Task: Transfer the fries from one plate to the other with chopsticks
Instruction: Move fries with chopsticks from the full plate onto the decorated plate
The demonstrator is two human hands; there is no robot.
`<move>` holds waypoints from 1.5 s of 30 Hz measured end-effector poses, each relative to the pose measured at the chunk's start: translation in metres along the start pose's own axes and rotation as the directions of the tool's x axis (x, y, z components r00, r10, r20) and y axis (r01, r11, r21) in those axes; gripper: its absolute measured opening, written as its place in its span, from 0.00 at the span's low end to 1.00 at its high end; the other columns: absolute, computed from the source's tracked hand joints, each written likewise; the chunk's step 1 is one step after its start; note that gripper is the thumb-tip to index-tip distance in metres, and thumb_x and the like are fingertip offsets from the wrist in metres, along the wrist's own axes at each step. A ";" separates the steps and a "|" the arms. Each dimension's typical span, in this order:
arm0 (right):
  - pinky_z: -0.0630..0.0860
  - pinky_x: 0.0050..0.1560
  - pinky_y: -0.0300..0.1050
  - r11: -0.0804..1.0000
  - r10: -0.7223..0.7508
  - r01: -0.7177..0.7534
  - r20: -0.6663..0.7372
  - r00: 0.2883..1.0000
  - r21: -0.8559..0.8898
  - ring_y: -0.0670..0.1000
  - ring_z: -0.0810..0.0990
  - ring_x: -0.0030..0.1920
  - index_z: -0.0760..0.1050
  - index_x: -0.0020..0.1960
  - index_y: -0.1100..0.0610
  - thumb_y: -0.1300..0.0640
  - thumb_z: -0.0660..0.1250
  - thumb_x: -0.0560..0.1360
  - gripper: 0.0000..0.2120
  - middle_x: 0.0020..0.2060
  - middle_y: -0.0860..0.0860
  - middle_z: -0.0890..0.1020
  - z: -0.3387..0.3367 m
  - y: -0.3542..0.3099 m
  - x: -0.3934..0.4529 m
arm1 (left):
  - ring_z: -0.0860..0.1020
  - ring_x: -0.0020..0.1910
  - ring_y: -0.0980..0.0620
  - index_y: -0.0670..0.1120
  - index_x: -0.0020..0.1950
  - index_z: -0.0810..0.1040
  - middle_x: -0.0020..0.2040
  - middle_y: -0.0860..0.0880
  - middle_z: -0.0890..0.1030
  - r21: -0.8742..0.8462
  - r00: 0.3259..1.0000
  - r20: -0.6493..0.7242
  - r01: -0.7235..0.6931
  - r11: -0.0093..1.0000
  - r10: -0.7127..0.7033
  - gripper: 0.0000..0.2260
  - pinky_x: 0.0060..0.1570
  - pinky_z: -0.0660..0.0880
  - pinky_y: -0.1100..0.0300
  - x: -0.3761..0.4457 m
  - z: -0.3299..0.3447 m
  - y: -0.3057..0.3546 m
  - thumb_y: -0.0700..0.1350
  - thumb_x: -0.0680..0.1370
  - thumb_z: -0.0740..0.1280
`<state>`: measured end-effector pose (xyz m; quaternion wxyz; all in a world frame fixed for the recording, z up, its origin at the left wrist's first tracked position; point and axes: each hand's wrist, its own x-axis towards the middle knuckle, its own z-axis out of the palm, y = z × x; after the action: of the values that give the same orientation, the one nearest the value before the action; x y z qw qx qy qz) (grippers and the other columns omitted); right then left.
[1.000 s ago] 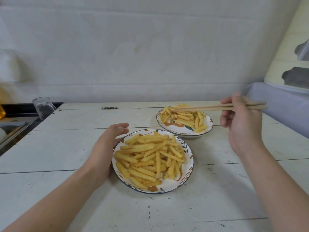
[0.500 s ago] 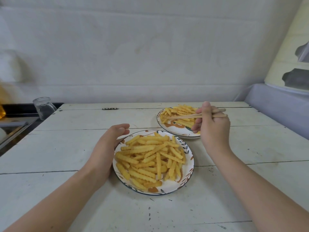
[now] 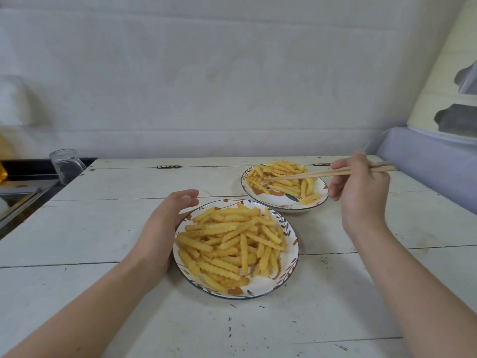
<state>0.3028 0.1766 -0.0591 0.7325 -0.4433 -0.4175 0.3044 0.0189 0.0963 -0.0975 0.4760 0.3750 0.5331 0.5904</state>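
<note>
A right hand [image 3: 361, 187] grips chopsticks [image 3: 309, 174], tips down among fries [image 3: 281, 177] on the far plate [image 3: 284, 206]. The left hand [image 3: 165, 228], fingers relaxed, rests against the near plate [image 3: 289, 267], likely steadying it on the tabletop [image 3: 103, 223].

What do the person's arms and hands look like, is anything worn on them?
Both forearms are bare as far as the picture shows, with no sleeve in view. The left hand and right hand wear no glove, and no ring, watch or bracelet shows.
</note>
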 end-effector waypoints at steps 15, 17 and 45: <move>0.64 0.25 0.41 0.998 -0.046 0.043 0.091 0.995 0.039 0.51 0.69 0.21 0.79 0.33 0.55 0.45 0.54 0.86 0.28 0.23 0.51 0.72 0.001 -0.008 -0.005 | 0.81 0.65 0.47 0.53 0.62 0.85 0.65 0.51 0.83 -0.031 1.000 0.001 0.014 0.999 -0.013 0.13 0.56 0.79 0.47 -0.002 0.001 0.001 0.49 0.85 0.61; 0.62 0.24 0.41 0.980 -0.005 -0.025 0.152 0.988 0.199 0.50 0.68 0.22 0.79 0.28 0.54 0.46 0.56 0.85 0.30 0.25 0.52 0.74 -0.002 -0.020 -0.007 | 0.81 0.64 0.48 0.53 0.62 0.85 0.64 0.51 0.83 -0.039 1.000 0.002 0.016 0.999 -0.016 0.13 0.54 0.79 0.49 -0.003 0.002 0.002 0.49 0.85 0.61; 0.73 0.29 0.44 0.970 -0.048 0.091 0.191 0.980 -0.226 0.51 0.76 0.25 0.80 0.41 0.57 0.49 0.61 0.84 0.18 0.28 0.52 0.76 0.024 0.026 -0.016 | 0.83 0.62 0.50 0.54 0.60 0.87 0.63 0.54 0.85 -0.044 0.999 -0.029 0.032 0.999 -0.034 0.13 0.55 0.80 0.47 -0.002 0.001 0.001 0.52 0.84 0.63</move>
<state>0.2720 0.1838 -0.0820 0.6437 -0.4813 -0.5316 0.2671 0.0206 0.0948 -0.0957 0.4858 0.3470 0.5332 0.5993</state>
